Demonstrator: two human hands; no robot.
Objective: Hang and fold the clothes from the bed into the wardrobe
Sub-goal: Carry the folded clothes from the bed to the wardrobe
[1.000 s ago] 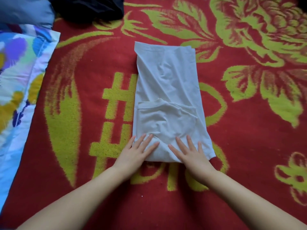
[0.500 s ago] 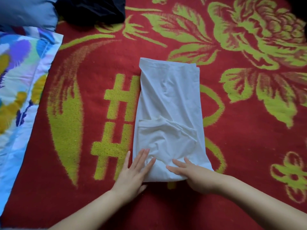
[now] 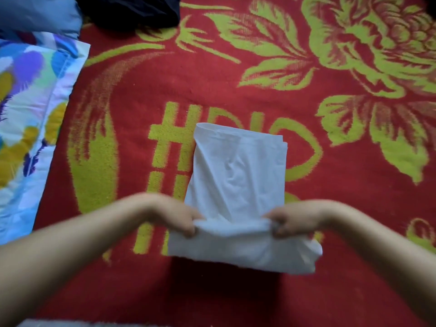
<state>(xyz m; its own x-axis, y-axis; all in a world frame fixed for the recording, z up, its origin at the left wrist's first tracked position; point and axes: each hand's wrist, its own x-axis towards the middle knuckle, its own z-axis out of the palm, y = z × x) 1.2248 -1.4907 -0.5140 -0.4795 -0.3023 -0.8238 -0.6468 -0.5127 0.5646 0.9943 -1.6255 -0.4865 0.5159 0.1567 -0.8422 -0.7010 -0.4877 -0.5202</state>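
A white garment, folded into a long strip, lies on the red bed blanket in the middle of the view. My left hand pinches its left side and my right hand pinches its right side, both near the garment's near end. That near end is lifted off the blanket and hangs over in a fold toward me. The far end rests flat on the blanket. Both hands are blurred by motion.
The red blanket carries large yellow-green flowers. A patterned blue, purple and yellow pillow lies at the left edge. A dark garment and a grey-blue cloth lie at the top left.
Both hands went from lying flat on the garment's near end to gripping its sides. The near end has been raised off the blanket, and the strip looks shorter.
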